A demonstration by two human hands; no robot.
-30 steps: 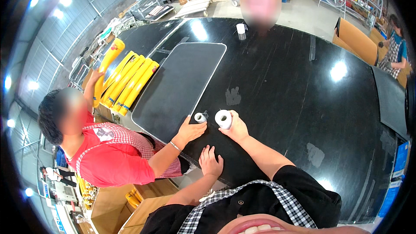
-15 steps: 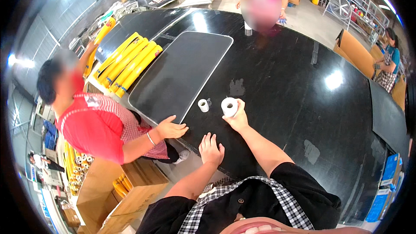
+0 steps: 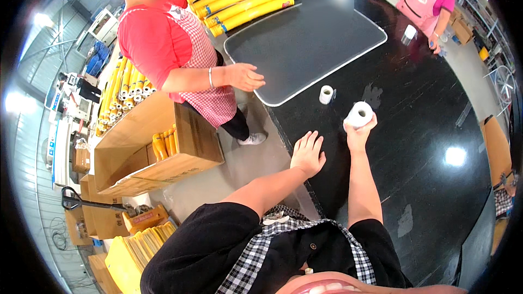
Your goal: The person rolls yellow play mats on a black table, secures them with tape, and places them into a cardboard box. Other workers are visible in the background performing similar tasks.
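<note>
My right hand (image 3: 357,137) is wrapped around a thick white roll (image 3: 360,115), which stands on end with its core hole facing up. My left hand (image 3: 308,155) lies flat on the black tabletop (image 3: 419,114) near its edge, fingers stretched and holding nothing. A smaller white roll (image 3: 326,95) stands between my hands and a dark sheet (image 3: 294,49). That sheet has rounded corners and a pale border, and it lies flat on the table.
At the left a co-worker in red (image 3: 163,49) reaches a hand over the table edge. Yellow rolled packages (image 3: 250,2) lie beyond the sheet. An open cardboard box (image 3: 199,136) stands on the floor. Another person in a pink apron (image 3: 422,2) is across the table, near a white cylinder (image 3: 408,34).
The view has swung left, so the table and everything on it appear farther right. My right hand still grips the thick roll, and my left hand still rests on the table.
</note>
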